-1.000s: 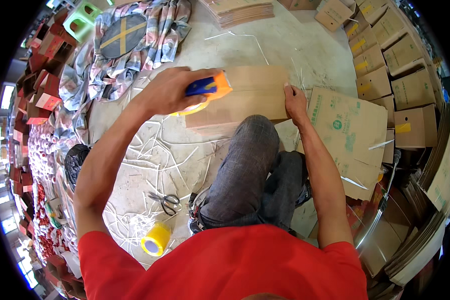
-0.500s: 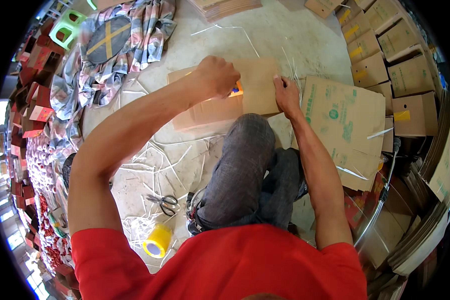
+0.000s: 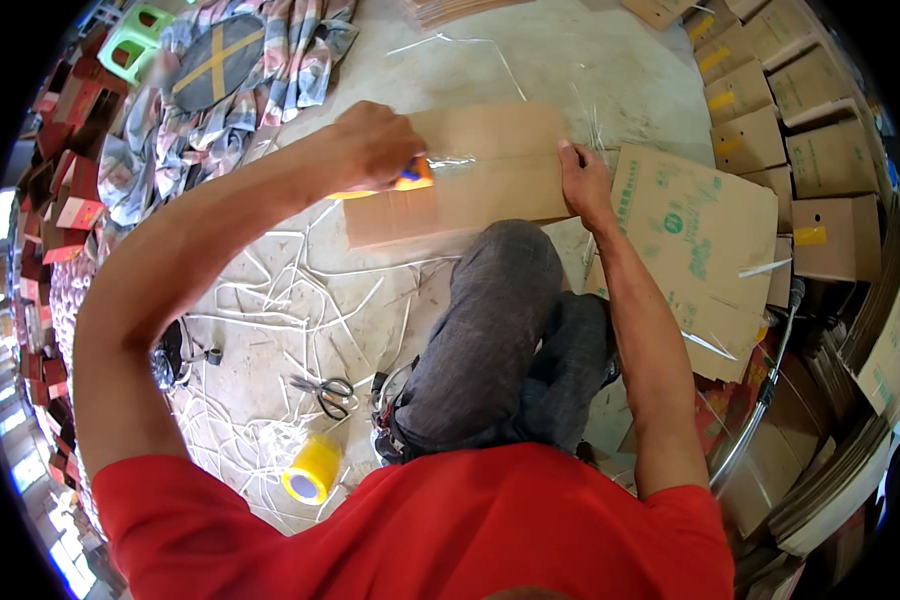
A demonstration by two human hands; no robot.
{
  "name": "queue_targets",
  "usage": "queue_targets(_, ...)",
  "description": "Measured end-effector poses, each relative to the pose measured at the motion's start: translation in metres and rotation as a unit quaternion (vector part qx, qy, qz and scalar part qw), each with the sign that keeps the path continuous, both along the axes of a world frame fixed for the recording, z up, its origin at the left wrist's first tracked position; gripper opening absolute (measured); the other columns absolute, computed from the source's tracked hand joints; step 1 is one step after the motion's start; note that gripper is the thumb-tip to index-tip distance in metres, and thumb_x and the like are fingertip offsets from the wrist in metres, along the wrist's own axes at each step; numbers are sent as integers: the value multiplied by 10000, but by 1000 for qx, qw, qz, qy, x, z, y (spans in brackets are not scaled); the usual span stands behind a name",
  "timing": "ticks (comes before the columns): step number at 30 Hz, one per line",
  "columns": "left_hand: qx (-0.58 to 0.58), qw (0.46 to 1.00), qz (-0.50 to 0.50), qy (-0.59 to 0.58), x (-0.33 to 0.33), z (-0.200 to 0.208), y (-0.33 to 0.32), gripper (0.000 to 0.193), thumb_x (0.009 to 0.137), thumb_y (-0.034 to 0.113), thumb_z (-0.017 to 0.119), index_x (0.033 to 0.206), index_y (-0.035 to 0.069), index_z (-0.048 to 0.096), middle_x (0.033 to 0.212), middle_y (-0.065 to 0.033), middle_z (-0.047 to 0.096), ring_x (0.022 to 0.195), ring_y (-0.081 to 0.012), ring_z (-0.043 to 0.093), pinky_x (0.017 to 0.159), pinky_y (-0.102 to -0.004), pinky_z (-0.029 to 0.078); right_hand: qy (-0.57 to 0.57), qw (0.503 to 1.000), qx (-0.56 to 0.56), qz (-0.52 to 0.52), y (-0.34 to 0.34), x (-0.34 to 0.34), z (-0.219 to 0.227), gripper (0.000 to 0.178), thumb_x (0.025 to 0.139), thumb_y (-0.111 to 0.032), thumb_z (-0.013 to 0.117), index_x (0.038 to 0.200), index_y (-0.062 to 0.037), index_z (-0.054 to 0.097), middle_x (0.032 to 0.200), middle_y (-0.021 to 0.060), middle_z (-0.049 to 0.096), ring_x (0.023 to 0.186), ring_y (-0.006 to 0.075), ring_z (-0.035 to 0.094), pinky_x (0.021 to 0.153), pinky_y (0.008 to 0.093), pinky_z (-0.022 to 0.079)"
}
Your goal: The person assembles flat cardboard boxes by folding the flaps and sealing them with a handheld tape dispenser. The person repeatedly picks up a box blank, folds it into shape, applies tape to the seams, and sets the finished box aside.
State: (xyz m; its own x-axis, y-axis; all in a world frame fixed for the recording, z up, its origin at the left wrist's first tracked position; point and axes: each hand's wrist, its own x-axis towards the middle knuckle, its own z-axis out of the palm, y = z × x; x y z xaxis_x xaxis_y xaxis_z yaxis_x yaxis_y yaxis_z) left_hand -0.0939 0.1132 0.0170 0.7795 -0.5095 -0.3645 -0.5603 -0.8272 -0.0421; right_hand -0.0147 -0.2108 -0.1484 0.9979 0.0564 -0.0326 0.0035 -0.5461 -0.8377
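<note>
A flattish brown cardboard box (image 3: 500, 185) lies in front of my bent knee. My left hand (image 3: 375, 145) is closed round an orange and blue tape dispenser (image 3: 415, 176), over the box's left part; the fingers cover much of it. From the dispenser a shiny strip of clear tape (image 3: 455, 161) runs to the right along the box's middle seam. At the box's right end my right hand (image 3: 585, 186) grips the edge, thumb on top and the other fingers partly hidden.
A printed flat cardboard sheet (image 3: 685, 240) lies to the right, with stacked boxes (image 3: 835, 240) beyond. Black scissors (image 3: 328, 396), a yellow tape roll (image 3: 313, 470) and loose white straps (image 3: 290, 290) lie at lower left. A green stool (image 3: 133, 42) and crumpled cloth (image 3: 300, 60) are at far left.
My left hand has moved left across the box with the tape dispenser, and a strip of tape now shows behind it. My right hand stays on the box's right edge.
</note>
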Motion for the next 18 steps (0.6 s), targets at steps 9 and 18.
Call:
queue_targets(9,-61,985,128,102,-72,-3,128,742,860,249,831,1534,310,525,998,-157,701,887,-384,694,818,-478,551,17,1000,11,14,-3,4,3,514,1021,-446,587,1165,27,726,1011,210,750,922,298,696,872,383,520)
queue_targets(18,-427,881,190,-73,-124,-118,96,785,889,228,816,1586,319,466,884,-127,555,750,-328,590,712,-411,517,89,993,35,75,-64,43,-4,524,1091,-429,501,1186,46,700,1006,92,729,917,189,627,849,346,497)
